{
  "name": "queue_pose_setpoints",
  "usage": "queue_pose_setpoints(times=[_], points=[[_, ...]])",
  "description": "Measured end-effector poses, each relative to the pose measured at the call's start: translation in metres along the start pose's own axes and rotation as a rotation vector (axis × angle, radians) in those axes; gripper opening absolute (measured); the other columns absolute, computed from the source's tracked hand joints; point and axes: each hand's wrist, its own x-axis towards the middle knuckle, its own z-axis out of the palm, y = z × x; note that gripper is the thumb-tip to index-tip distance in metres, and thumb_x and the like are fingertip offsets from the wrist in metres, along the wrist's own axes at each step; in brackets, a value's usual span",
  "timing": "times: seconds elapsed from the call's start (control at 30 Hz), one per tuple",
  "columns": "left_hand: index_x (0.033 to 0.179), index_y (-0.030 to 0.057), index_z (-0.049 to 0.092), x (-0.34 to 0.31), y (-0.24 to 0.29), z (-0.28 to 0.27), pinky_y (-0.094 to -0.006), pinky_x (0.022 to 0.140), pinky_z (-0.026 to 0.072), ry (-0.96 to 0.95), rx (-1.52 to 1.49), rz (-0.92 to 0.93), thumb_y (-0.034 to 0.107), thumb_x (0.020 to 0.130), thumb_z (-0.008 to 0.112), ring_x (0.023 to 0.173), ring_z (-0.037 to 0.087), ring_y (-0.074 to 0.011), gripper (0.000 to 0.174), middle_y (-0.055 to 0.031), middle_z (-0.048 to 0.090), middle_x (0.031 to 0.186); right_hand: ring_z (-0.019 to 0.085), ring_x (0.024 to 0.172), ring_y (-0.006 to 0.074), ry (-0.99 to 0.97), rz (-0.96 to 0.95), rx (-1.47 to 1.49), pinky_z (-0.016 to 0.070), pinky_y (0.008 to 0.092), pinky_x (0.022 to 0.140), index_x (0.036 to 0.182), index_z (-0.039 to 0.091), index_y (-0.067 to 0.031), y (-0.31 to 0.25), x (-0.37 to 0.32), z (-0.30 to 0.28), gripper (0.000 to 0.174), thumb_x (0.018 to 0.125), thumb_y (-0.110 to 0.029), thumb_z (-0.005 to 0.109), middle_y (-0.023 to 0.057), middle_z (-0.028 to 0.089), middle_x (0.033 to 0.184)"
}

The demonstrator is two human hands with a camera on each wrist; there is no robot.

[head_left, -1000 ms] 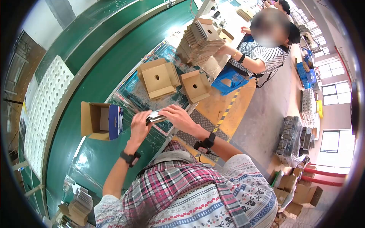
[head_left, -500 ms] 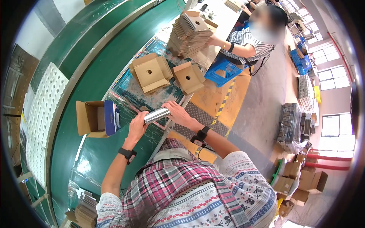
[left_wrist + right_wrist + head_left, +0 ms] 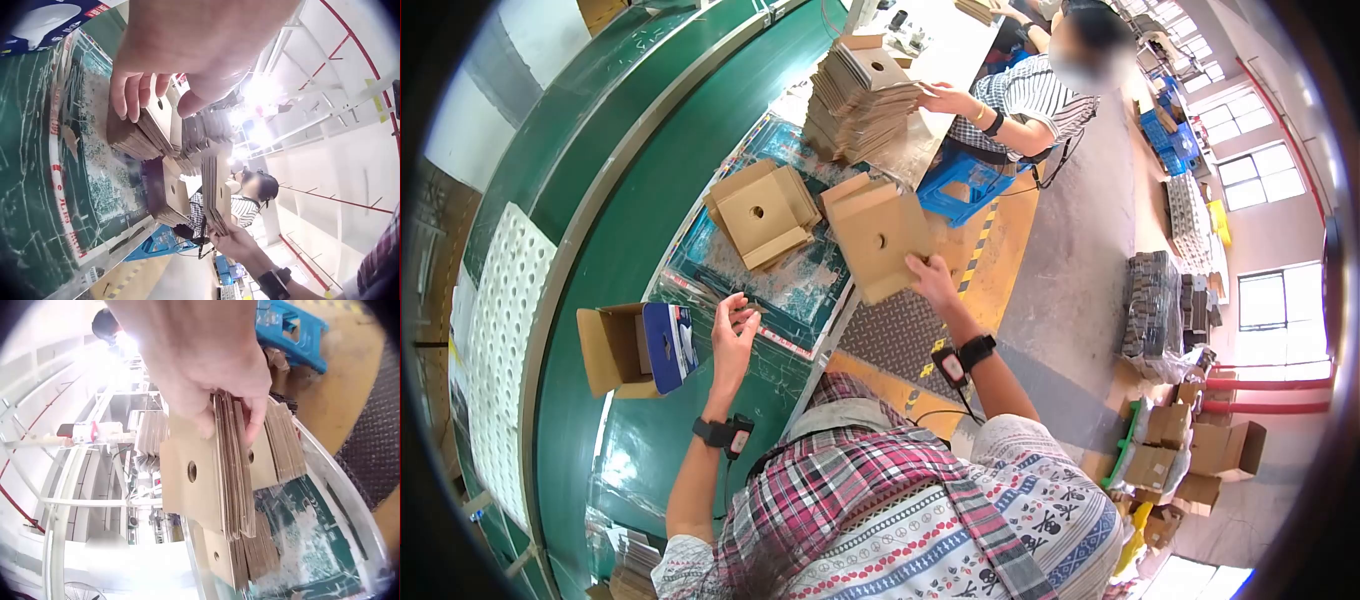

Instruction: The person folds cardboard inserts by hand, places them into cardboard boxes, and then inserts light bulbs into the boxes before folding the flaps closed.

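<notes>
My right hand [image 3: 935, 285] grips a stack of flat tan cardboard pieces [image 3: 875, 240], each with a round hole. In the right wrist view, the thumb lies on one face of the cardboard stack [image 3: 200, 469] and the fingers on the other. My left hand [image 3: 735, 330] is empty, its fingers loosely bent over the near side of the work surface. A second stack of holed cardboard pieces [image 3: 752, 215] lies in front of it. To its left stands an open blue-and-brown box [image 3: 662, 345], its mouth facing left.
A taller cardboard stack [image 3: 855, 95] stands farther back, where another person [image 3: 1040, 100] in a striped top reaches to it. A blue stool [image 3: 970, 185] is beside that person. A white perforated tray [image 3: 505, 350] lies beyond the rail of the green belt [image 3: 625, 225].
The white-grey bundle that both hands held is no longer in them. My right hand has moved forward and taken the right-hand cardboard stack, raising it. The left hand has drawn away to the left.
</notes>
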Motion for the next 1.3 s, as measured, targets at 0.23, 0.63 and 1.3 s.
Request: queue_pose_setpoints(times=[0.23, 0.63, 1.3], points=[[0.114, 0.0015, 0.047, 0.03, -0.027, 0.009, -0.0292, 0.08, 0.0453, 0.038, -0.032, -0.036, 0.008, 0.084, 0.055, 0.094, 0.055, -0.017, 0.032, -0.0088, 0.054, 0.107, 0.059, 0.089, 0.0155, -0.058, -0.069, -0.137, 0.0499, 0.0291, 0.07, 0.109, 0.048, 0.0003, -0.039, 0.057, 0.006, 0.034, 0.084, -0.019, 0.06, 0.0071, 0.058, 0.1], [0.122, -0.0007, 0.041, 0.081, -0.04, 0.031, -0.0355, 0.088, 0.0415, 0.382, 0.191, 0.059, 0.012, 0.084, 0.056, 0.11, 0.044, -0.0253, 0.042, -0.015, 0.041, 0.117, 0.058, 0.087, 0.0328, 0.306, -0.196, -1.438, 0.0488, 0.042, 0.071, 0.094, 0.054, 0.0056, -0.061, 0.069, 0.027, 0.044, 0.074, -0.032, 0.065, 0.0216, 0.058, 0.098], [0.125, -0.0078, 0.037, 0.105, -0.052, 0.038, -0.0369, 0.099, 0.0286, 0.298, 0.08, -0.156, 0.021, 0.075, 0.065, 0.118, 0.035, -0.0316, 0.064, -0.0201, 0.035, 0.125, 0.058, 0.085, 0.0348, -0.031, -0.52, -0.532, 0.0445, 0.0375, 0.075, 0.108, 0.042, 0.0027, -0.029, 0.076, 0.198, 0.037, 0.077, -0.007, 0.058, 0.0213, 0.058, 0.093]])
